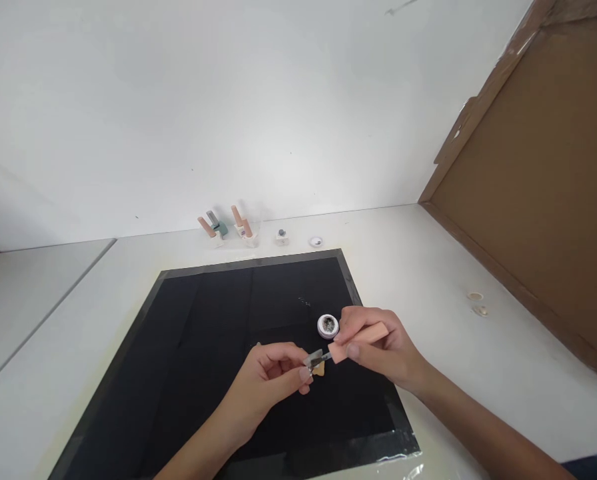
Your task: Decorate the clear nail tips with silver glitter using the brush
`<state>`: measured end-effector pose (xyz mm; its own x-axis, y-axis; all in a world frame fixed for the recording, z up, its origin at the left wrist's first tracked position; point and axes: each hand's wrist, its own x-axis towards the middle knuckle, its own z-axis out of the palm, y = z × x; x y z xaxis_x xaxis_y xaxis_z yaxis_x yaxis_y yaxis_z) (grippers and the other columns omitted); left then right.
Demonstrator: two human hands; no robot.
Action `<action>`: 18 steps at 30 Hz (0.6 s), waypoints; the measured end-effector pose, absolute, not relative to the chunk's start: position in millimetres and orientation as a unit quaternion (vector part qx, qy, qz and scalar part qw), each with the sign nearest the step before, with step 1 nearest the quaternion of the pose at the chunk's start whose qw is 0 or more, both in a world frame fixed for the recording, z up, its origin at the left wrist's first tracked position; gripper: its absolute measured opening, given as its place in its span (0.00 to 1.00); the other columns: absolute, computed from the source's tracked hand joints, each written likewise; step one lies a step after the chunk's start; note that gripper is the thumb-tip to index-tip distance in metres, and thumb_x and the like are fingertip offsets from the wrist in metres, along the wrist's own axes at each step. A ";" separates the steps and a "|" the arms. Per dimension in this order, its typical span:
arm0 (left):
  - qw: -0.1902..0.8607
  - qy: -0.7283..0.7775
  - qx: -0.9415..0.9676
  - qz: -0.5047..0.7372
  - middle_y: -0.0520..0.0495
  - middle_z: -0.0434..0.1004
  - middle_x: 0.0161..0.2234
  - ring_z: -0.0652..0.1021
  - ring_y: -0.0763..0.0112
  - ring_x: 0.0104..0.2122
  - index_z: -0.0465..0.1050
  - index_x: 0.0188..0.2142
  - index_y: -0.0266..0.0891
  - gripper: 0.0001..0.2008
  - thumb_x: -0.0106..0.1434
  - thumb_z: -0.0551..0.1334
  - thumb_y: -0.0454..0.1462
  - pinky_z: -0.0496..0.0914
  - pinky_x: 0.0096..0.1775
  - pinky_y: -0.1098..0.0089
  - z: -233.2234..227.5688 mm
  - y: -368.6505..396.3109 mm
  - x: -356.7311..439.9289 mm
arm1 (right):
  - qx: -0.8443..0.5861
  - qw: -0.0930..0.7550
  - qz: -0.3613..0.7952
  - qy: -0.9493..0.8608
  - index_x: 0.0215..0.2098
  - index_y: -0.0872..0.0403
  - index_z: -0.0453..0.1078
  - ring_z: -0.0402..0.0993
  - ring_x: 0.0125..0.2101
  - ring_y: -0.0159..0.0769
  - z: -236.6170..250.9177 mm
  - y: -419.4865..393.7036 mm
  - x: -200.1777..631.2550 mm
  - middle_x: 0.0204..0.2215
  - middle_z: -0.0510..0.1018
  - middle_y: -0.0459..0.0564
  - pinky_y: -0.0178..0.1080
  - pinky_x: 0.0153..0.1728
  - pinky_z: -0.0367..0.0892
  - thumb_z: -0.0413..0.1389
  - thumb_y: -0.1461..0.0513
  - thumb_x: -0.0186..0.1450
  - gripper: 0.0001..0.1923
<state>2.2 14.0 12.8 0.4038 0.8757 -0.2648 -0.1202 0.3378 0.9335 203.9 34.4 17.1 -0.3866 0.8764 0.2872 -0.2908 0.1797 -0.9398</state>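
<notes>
The black mat (203,347) looks matt and slightly creased, like thin cloth or paper, with a glossy clear plastic film showing at its near edge. The white tabletop (428,267) is smooth with a soft sheen. The peach brush handle (359,341) in the right hand (378,347) looks like smooth matt plastic. The small piece (312,361) pinched by the left hand (273,380) glints like metal or foil. The little round pot (328,325) has a glossy white plastic rim and sparkly contents. The brown board (538,200) looks like matt cardboard, its edge taped. The wall (203,100) is matt white.
</notes>
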 end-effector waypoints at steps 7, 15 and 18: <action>0.692 0.394 0.487 0.358 0.52 0.70 0.22 0.70 0.75 0.23 0.80 0.26 0.38 0.05 0.54 0.68 0.37 0.64 0.30 0.73 11.5 13.5 3.3 | -0.287 0.466 0.578 -0.605 0.29 0.53 0.75 0.69 0.24 0.31 17.5 34.0 202.5 0.23 0.74 0.47 0.34 0.25 0.63 0.59 0.62 0.60 0.04; 0.661 0.402 0.512 0.373 0.51 0.71 0.22 0.69 0.74 0.24 0.80 0.26 0.38 0.04 0.54 0.67 0.37 0.63 0.28 0.73 10.2 12.3 2.7 | -0.331 0.499 0.577 -0.555 0.23 0.54 0.73 0.65 0.22 0.31 13.0 39.7 203.7 0.19 0.71 0.46 0.34 0.23 0.60 0.60 0.62 0.58 0.06; 0.641 0.408 0.529 0.377 0.50 0.71 0.22 0.69 0.74 0.24 0.80 0.27 0.38 0.04 0.54 0.67 0.36 0.64 0.28 0.73 11.4 11.7 2.8 | -0.306 0.507 0.594 -0.545 0.24 0.54 0.73 0.64 0.21 0.30 13.3 39.9 204.8 0.19 0.68 0.45 0.34 0.22 0.59 0.60 0.60 0.59 0.07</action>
<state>2.8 11.7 11.4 0.3828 0.9155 -0.1235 -0.0528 0.1552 0.9865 204.8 39.9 13.3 -0.2987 0.9353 0.1896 -0.2694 0.1080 -0.9570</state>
